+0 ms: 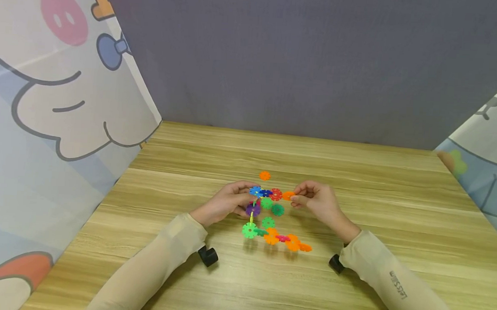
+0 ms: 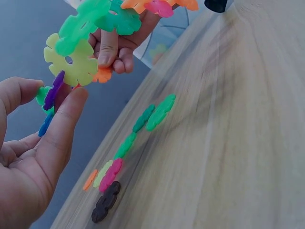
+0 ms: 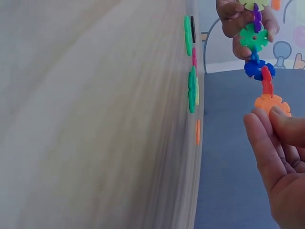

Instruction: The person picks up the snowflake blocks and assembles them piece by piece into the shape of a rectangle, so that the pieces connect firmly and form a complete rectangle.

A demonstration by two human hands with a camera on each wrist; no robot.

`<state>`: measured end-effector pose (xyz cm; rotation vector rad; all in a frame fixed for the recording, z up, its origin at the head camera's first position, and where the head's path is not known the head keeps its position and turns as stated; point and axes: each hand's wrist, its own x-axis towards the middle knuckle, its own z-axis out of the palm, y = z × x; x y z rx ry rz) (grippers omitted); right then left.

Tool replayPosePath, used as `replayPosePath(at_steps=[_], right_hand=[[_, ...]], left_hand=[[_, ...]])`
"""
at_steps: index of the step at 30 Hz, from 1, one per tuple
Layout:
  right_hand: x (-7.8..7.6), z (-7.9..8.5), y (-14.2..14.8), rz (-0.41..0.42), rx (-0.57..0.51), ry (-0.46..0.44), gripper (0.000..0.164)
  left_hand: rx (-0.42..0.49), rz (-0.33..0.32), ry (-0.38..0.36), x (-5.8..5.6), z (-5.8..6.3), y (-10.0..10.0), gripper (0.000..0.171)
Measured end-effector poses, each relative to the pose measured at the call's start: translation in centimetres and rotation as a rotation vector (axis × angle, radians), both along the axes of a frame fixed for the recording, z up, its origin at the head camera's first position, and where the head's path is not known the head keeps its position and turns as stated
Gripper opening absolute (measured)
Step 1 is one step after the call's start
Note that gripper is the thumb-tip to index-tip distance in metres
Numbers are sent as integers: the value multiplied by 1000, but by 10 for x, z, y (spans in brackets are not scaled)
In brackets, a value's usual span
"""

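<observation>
A bent chain of notched plastic snowflake discs is held above the table between both hands. My left hand [image 1: 225,203] pinches it between thumb and fingers near the purple disc [image 2: 54,90] and the light blue disc [image 1: 255,191]. At the end of the upper arm, my right hand [image 1: 319,203] pinches an orange disc [image 3: 271,104] between thumb and forefinger. That disc joins a red disc [image 3: 267,81], then a dark blue disc [image 1: 265,193]. A yellow disc [image 2: 70,59] leads to the lower arm, where a green disc [image 1: 249,230] is followed by orange and pink ones.
Loose discs lie on the wood-grain table [image 1: 378,180] beneath and behind the chain: an orange disc [image 1: 264,175], a teal disc [image 1: 277,210], a pink disc [image 2: 111,175], a black disc [image 2: 106,202] and several others. A grey panel [image 1: 299,64] rises along the back edge.
</observation>
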<state>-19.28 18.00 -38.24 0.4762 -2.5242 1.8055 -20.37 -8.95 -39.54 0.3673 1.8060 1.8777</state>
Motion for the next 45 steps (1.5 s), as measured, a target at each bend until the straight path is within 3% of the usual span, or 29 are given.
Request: replayPosePath(at_steps=[22, 31, 45], right_hand=[[0, 1, -4, -34, 141, 117, 5], [2, 1, -6, -95, 84, 156, 5], [1, -2, -7, -80, 110, 175, 7]], left_hand=[[-59, 7, 67, -3, 8, 8, 51], [-50, 10, 60, -2, 12, 12, 51], [-70, 25, 35, -5, 8, 15, 49]])
